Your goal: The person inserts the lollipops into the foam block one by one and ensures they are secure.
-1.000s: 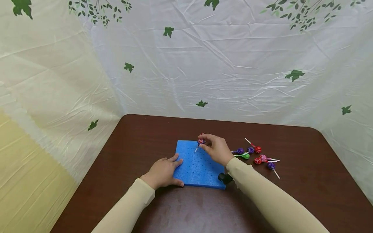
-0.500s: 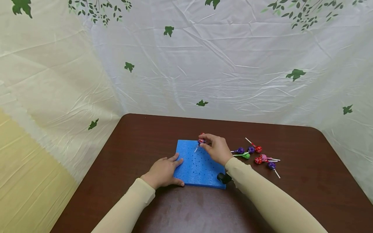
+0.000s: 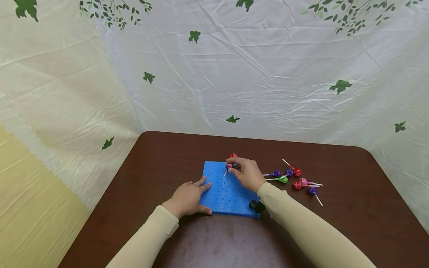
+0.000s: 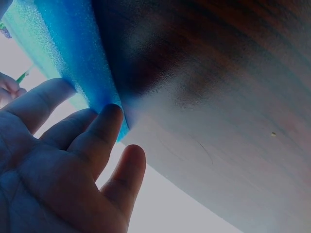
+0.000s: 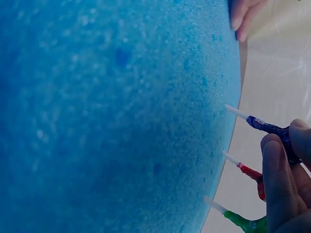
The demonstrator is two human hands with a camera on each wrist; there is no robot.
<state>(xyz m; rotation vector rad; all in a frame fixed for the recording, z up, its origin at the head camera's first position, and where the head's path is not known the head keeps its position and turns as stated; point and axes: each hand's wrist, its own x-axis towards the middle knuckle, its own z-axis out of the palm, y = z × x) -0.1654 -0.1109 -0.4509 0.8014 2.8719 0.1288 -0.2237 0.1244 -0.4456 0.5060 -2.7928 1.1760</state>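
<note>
Partly hidden lollipop, pinched in right grip, left grip splayed against blue board, contact of stick unclear

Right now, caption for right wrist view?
Right fingers pinch a lollipop, stick toward blue board, beside a red lollipop and a green lollipop.

Dark brown table, rounded far corners. Blue foam board lying flat around the middle. Loose lollipops right of it: purple, green, red, pink, sticks pointing various ways. Left wrist view: tiny pale speck, possibly a crumb.
</note>
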